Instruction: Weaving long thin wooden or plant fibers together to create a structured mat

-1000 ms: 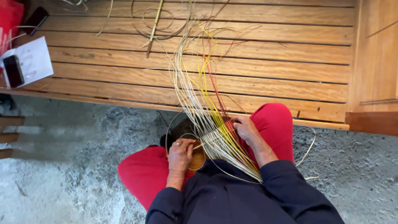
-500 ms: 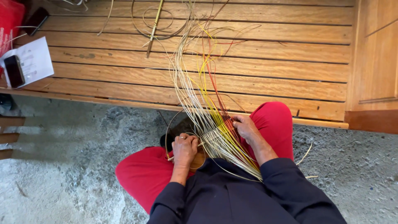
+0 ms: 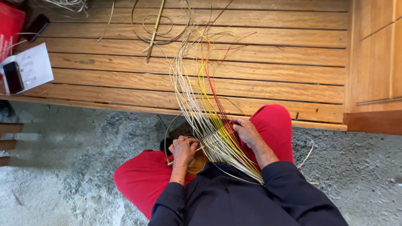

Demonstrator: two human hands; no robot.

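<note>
Even, soft daylight, no hard shadows. Warm sheen on the wooden planks (image 3: 251,58), brightest top left; no blown glare except the white paper (image 3: 33,65), near clipping. Concrete floor (image 3: 75,138) flatter, slightly dimmer, pale patch lower left. Dark sleeves (image 3: 234,201) crushed, little detail. Focus decent mid-frame: thin strands (image 3: 201,83) resolved singly. Slight softness on the left hand (image 3: 183,150), fingers smeared. Mild wide-angle bowing at plank edges, right cabinet (image 3: 377,62) leaning.

left hand (image 3: 183,150) pinching | right hand (image 3: 246,130) gripping | cane strands (image 3: 209,121) (pale, yellow, red)
</note>
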